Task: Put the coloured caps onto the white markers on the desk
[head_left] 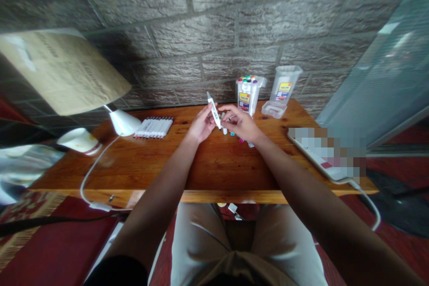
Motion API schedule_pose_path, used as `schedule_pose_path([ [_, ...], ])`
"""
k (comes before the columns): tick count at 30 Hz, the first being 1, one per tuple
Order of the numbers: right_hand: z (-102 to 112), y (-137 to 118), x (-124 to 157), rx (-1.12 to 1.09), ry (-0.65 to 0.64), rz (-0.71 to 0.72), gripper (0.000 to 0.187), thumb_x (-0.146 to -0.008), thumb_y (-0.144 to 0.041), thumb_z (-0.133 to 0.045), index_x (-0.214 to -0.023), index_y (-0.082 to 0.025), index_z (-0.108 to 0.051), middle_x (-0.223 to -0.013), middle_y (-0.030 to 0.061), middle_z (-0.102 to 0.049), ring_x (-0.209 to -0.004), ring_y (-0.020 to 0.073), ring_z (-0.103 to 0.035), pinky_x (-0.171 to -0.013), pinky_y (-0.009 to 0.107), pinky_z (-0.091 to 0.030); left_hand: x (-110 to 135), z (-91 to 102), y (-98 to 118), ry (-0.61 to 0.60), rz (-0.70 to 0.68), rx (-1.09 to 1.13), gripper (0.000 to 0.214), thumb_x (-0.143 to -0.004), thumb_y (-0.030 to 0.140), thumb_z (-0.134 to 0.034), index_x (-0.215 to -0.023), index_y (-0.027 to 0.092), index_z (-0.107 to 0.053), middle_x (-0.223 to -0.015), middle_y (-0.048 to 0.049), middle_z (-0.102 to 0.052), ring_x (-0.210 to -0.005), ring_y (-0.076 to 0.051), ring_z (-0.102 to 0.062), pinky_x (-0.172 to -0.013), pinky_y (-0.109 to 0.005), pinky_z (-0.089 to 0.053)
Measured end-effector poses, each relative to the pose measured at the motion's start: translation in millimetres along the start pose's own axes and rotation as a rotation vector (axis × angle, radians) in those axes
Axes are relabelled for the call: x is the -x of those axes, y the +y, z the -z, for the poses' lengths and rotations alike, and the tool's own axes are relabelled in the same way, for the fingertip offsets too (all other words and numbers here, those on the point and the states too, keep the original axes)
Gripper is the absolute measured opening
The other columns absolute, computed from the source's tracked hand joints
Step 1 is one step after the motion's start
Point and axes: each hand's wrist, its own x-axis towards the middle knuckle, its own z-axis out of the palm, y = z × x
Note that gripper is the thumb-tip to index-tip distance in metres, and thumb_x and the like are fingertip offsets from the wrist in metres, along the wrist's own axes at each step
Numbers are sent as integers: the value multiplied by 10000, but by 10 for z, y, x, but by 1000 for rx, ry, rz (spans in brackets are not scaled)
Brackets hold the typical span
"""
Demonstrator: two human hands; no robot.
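Observation:
My left hand [202, 124] is closed round a white marker pen [213, 108] that points up and away from me above the wooden table [140, 161]. My right hand [241, 124] is curled just to its right, fingertips at the marker's lower end, with a few more markers [234, 133] lying under it on the table. A row of several white markers [154, 127] lies flat to the left. A clear box of markers with coloured caps [247, 94] stands behind my hands, against the stone wall.
An empty clear plastic box [284, 84] stands on its lid [274, 109] at the back right. A white desk lamp [124, 122] with its cable and a white bowl [79, 140] sit at the left. A flat white device [321, 161] lies at the right edge.

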Motion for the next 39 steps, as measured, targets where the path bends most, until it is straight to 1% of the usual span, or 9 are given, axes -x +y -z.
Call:
schedule_pose_path([
  [5, -6, -16, 8, 52, -64, 48, 500, -844, -208, -650, -1330, -269, -550, -905, -14, -652, -642, 113, -606, -593, 248, -500, -7, 15, -41, -103, 16, 27, 227, -762, 276, -824, -807, 141, -647, -653, 40, -603, -509, -27, -533, -484, -139, -437],
  [10, 2, -10, 5, 99, -40, 64, 441, -871, -234, -643, -1308, -267, -597, -844, -22, -630, -640, 113, -590, -595, 242, -491, -5, 40, -48, -62, 75, -66, 302, -735, 368, -838, -807, 148, -644, -692, 20, -652, -563, -69, -596, -543, -183, -482],
  [18, -10, -4, 23, 157, 2, 68, 458, -865, -358, -696, -1293, -257, -568, -833, -20, -664, -626, 124, -601, -594, 252, -494, 0, 42, -63, -78, 104, -190, 353, -732, 468, -821, -781, 149, -678, -624, 35, -586, -467, -29, -428, -476, -174, -353],
  [22, -35, -21, -7, 201, 191, 100, 327, -932, -456, -601, -1156, -223, -651, -926, 30, -707, -672, 143, -623, -628, 281, -507, 8, 44, -97, -120, -6, -347, 445, -651, 533, -852, -678, 145, -635, -582, 44, -536, -453, -23, -357, -430, -177, -228],
  [26, 38, -29, -58, 195, 572, 28, 385, -932, -566, -548, -955, -198, -662, -668, -4, -631, -599, 142, -601, -597, 279, -483, 39, 26, -136, -69, -270, -646, 366, -654, 467, -864, -741, 150, -705, -587, 23, -582, -531, -65, -450, -510, -202, -317],
  [28, 103, -29, -81, 159, 685, -51, 439, -924, -614, -520, -898, -195, -652, -602, -12, -588, -567, 141, -583, -560, 273, -463, 53, 38, -153, -107, -308, -734, 341, -633, 386, -888, -846, 163, -740, -586, 32, -586, -542, -77, -466, -537, -214, -334],
  [31, 175, -34, -99, 114, 740, -154, 510, -911, -665, -491, -850, -185, -649, -587, 7, -577, -560, 149, -575, -526, 279, -442, 49, 104, -190, -237, -206, -835, 427, -564, 311, -922, -930, 171, -752, -591, 42, -588, -516, -80, -466, -526, -222, -324],
  [34, 182, -54, -97, 105, 745, -186, 559, -896, -704, -481, -816, -178, -655, -560, 10, -556, -541, 148, -558, -509, 283, -426, 6, 200, -235, -347, -110, -883, 375, -554, 312, -919, -853, 162, -749, -620, 24, -621, -518, -89, -478, -530, -227, -337],
  [39, 129, -64, -83, 132, 696, -161, 559, -903, -706, -466, -768, -193, -643, -550, 3, -545, -553, 147, -562, -544, 283, -449, -56, 266, -256, -380, -151, -959, 242, -659, 351, -853, -711, 153, -724, -620, 8, -627, -548, -102, -491, -544, -225, -350],
])
